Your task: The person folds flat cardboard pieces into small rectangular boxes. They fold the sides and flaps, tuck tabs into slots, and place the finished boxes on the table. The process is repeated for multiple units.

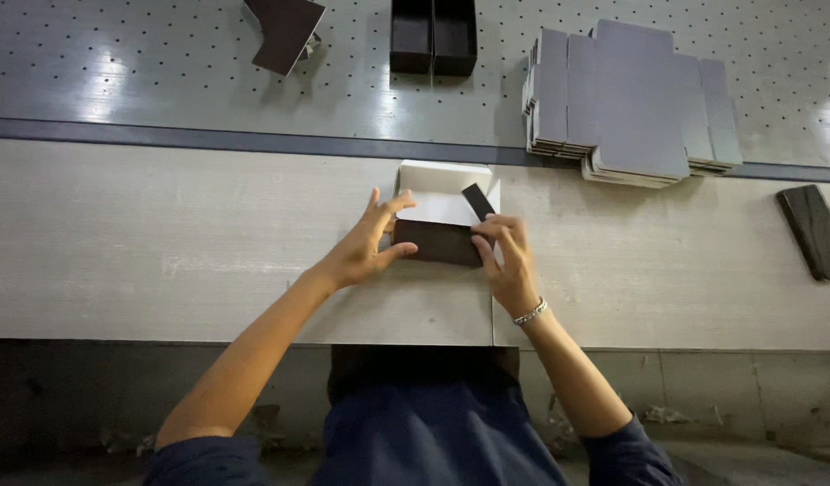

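Hands: we see left hand (pixel 365 243) and right hand (pixel 505 256) gripping a half-folded dark cardboard box (pixel 437 241) on the desk (pixel 163 243).

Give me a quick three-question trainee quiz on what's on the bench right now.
1. True or false: both hands touch the small box.
2. Which hand wears a bracelet? A) left B) right
3. What lies far right on the table?

Key:
1. True: the left hand holds its left end, the right hand its right end.
2. B.
3. A dark flat piece; the stack of grey flat cartons sits further back.
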